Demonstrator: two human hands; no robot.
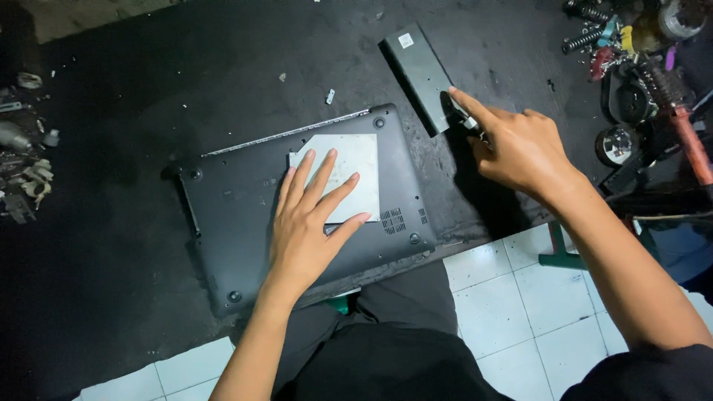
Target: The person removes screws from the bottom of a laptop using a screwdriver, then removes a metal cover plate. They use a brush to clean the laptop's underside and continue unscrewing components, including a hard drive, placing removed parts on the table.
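left hand (308, 223) flat, fingers spread, pinning the grey metal plate (349, 174) on the upturned laptop (245, 215) | right hand (516, 145) forefinger out, touching the black drive (423, 74) beside it, gripping nothing | both rest on the black workbench (148, 96)

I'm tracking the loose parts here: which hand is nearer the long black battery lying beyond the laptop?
The right hand: its forefinger touches the battery at the near end. The left hand lies flat on the upturned laptop, well short of it.
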